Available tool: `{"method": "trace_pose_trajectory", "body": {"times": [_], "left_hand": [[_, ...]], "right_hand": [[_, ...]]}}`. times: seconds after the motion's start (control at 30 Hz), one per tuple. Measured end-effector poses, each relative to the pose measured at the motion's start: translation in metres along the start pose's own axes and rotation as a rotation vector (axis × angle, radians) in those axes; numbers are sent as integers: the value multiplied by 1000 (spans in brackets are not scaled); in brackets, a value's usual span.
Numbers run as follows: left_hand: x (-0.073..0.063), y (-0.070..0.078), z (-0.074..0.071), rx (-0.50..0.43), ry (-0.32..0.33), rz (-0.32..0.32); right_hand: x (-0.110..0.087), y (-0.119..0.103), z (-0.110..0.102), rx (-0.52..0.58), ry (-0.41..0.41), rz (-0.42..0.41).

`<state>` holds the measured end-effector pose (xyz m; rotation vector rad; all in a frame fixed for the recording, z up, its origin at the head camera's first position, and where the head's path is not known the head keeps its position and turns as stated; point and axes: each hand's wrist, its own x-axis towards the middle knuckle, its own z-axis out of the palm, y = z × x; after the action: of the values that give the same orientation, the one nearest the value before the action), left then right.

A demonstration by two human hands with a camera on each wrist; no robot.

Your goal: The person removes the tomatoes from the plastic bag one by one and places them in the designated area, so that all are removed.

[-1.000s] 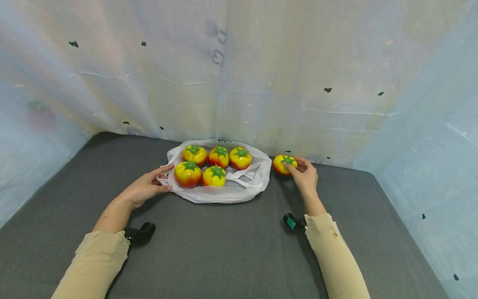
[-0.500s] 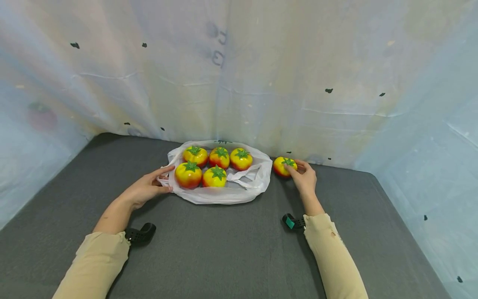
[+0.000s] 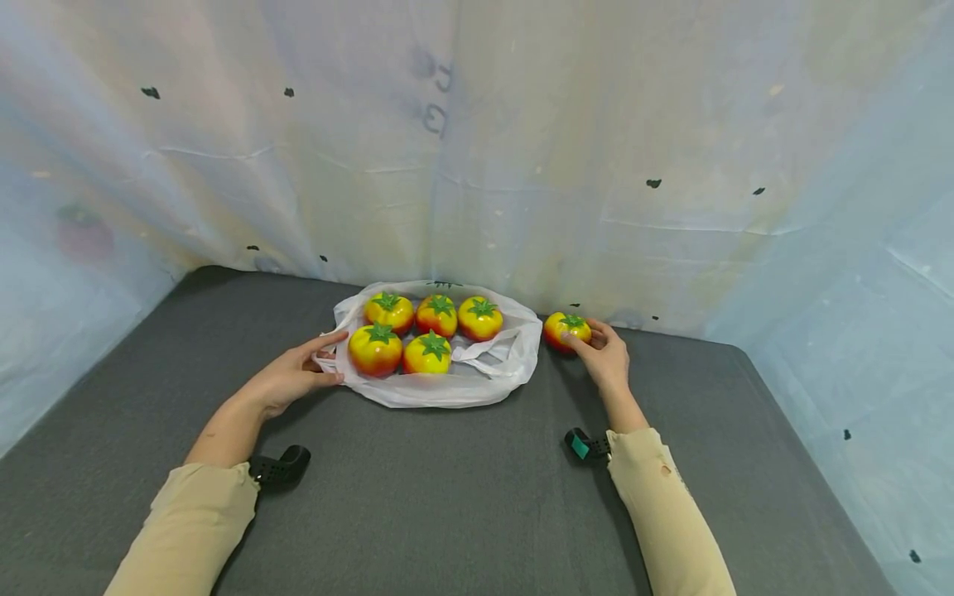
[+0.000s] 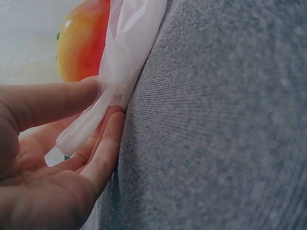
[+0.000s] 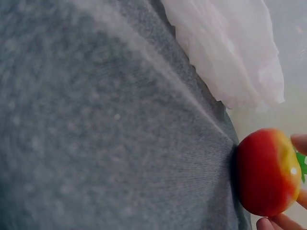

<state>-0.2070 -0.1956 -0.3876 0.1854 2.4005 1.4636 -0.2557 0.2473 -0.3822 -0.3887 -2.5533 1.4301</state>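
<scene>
Loose tomato (image 3: 558, 333): shifting very slightly left together with the right hand (image 3: 605, 358) since the earlier frame; it is sitting on the grey table (image 3: 447, 497), just right of the white plastic bag (image 3: 432, 394).
Right hand: clamping around this tomato, the thumb pressing on its near side and the fingers curling round its far right side.
Bag: lying mid-table toward the far edge, mouth spread wide, staying where it was.
Bagged tomatoes (image 3: 374, 358): five are resting inside, green-topped, three far and two near.
Left hand (image 3: 286, 378): holding the bag's left edge, a bunched part of it passing between the digits.
Pale sheeting (image 3: 522, 149): hanging along the far side, bearing small dark marks (image 3: 653, 184).
Sleeves (image 3: 190, 534): covering both forearms in beige.
</scene>
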Motion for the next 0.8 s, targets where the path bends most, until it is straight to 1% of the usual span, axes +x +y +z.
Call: {"method": "trace_pose_trajectory", "body": {"times": [0.2,0.4,0.5,0.7,0.8], "left_hand": [[1,0,0,-5,-2,-2],[1,0,0,-9,-3,2],[1,0,-1,-15,-6,8],[-1,-1,-2,-32,-17,20],[-1,0,-2,-28,-17,20]], "right_hand": [[-1,-2,-4,8,-10,-12],[-4,-8,-8,-26,-3,-18],[-6,-12,-10,-33,-1,-36],[-13,-26,-8,3,8,-67],[-16,-34,-4,26,22,-101]]}}
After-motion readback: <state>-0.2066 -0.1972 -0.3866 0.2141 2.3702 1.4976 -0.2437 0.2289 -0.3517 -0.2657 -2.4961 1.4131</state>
